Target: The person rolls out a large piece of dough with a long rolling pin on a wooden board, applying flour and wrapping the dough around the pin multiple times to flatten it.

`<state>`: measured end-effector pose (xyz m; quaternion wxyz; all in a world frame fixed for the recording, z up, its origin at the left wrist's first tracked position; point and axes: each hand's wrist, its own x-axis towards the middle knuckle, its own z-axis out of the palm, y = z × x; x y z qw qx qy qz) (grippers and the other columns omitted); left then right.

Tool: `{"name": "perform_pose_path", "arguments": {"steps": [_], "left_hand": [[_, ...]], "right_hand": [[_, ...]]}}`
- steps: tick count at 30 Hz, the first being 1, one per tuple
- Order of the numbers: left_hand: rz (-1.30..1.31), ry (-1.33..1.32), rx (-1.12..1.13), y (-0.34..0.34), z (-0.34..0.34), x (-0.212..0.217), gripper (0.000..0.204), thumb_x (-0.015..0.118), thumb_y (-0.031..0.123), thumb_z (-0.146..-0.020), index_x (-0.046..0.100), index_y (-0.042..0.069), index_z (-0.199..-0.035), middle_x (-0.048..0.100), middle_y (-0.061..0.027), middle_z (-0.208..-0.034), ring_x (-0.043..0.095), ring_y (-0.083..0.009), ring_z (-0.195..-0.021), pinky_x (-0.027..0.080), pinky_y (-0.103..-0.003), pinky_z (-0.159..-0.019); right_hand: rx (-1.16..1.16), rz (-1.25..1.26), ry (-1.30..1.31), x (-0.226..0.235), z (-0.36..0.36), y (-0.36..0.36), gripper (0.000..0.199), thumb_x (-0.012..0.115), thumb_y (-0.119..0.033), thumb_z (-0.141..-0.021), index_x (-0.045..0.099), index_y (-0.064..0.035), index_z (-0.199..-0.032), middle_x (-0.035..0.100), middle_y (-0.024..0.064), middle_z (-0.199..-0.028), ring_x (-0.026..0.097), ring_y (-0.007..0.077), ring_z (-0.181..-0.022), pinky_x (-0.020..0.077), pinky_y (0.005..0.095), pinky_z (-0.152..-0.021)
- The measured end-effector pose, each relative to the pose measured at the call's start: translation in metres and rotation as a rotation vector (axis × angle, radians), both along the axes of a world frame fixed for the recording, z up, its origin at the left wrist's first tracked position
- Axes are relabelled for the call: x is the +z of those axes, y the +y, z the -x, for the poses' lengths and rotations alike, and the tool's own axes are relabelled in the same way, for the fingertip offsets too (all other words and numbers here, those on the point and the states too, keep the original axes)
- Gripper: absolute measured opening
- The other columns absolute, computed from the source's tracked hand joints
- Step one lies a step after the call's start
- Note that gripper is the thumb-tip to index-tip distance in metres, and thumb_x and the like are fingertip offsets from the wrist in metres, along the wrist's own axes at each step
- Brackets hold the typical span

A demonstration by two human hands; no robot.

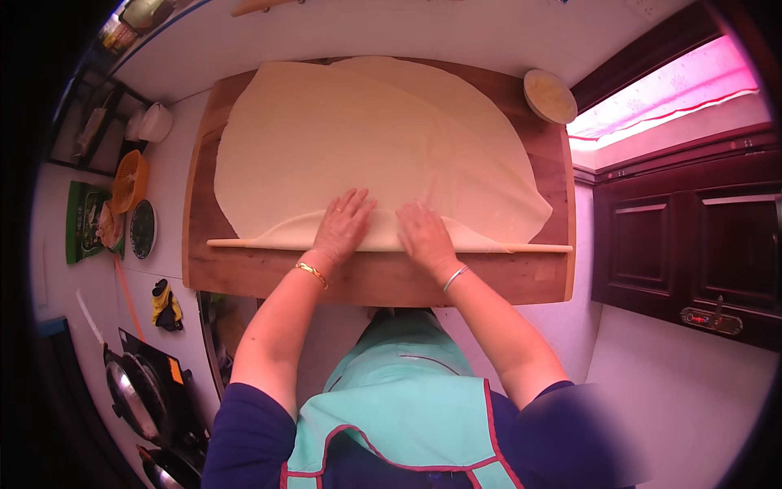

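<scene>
A large, thin sheet of pale dough covers most of a wooden board, with one layer overlapping at the far right. Along the dough's near edge lies a long, thin rolling pin, its bare ends sticking out left and right. The near edge of the sheet is wrapped round the pin's middle. My left hand lies palm down on the wrapped dough, fingers stretched and slightly apart. Beside it, my right hand also rests palm down there, fingers extended and a little blurred. My palms hide part of the pin.
A round bowl with pale contents stands at the board's far right corner. To the left are an orange basket, a green bag, a yellow-black cloth item and pans. A dark wooden door stands at right.
</scene>
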<state>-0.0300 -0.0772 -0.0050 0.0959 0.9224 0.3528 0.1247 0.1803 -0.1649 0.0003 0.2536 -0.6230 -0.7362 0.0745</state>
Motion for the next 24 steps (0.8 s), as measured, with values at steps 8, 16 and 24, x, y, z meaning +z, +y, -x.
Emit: {"name": "perform_pose_path", "arguments": {"steps": [8, 16, 24], "left_hand": [[0.153, 0.154, -0.031, -0.076, 0.023, 0.007, 0.051, 0.054, 0.029, -0.094, 0.046, 0.014, -0.142, 0.04, -0.0053, -0.151, 0.033, -0.0282, -0.141, 0.027, -0.051, -0.113], [0.188, 0.177, 0.028, -0.129, 0.029, 0.017, 0.057, 0.056, 0.033, -0.092, 0.042, 0.014, -0.144, 0.038, -0.0046, -0.152, 0.033, -0.0281, -0.141, 0.024, -0.057, -0.113], [0.093, 0.17, 0.117, -0.021, -0.024, 0.013, 0.057, 0.05, 0.04, -0.095, 0.04, 0.015, -0.146, 0.031, -0.0055, -0.157, 0.023, -0.0288, -0.146, 0.018, -0.062, -0.112]], "right_hand": [[0.171, 0.308, -0.125, 0.008, 0.022, -0.071, 0.069, 0.06, -0.04, -0.088, 0.038, -0.0073, -0.145, 0.038, 0.012, -0.149, 0.034, 0.0314, -0.139, 0.0278, 0.048, -0.112], [0.167, 0.304, -0.211, 0.012, 0.039, -0.115, 0.075, 0.06, -0.044, -0.088, 0.032, -0.0074, -0.148, 0.035, 0.0122, -0.151, 0.031, 0.0303, -0.141, 0.0229, 0.05, -0.114], [0.097, 0.188, -0.263, 0.002, 0.013, 0.007, 0.079, 0.053, -0.055, -0.087, 0.035, -0.0074, -0.148, 0.034, 0.0139, -0.153, 0.03, 0.0325, -0.142, 0.0231, 0.0537, -0.113]]}}
